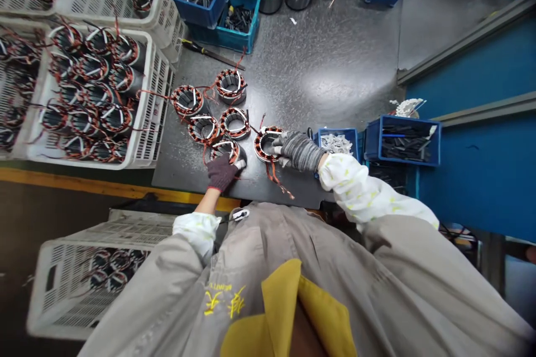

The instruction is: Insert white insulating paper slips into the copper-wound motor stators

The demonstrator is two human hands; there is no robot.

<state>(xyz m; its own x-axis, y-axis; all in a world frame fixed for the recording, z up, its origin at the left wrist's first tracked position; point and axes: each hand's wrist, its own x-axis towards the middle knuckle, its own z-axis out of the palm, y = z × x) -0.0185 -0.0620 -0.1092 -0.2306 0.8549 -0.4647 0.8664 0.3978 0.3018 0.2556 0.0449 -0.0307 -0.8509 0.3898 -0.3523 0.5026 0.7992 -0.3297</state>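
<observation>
My left hand [224, 170], in a dark maroon glove, grips the near side of a motor stator [226, 149] with copper windings at the table's front edge. In a grey striped glove, my right hand [299, 150] is closed on the right rim of another stator [264, 144], its fingertips reaching over the ring. Orange-red lead wires [274, 178] trail from that stator toward me. Close behind my left hand stand more stators, among them one [235, 122] with a white strip inside and one [231, 86] farther back.
White crates [157, 117] of stators stand at the left, and another crate [54, 290] sits low. Blue bins [201, 8] and a file [213, 56] lie at the back left. On the right are a bin of white pieces [337, 144] and a bin of black sleeves [408, 145].
</observation>
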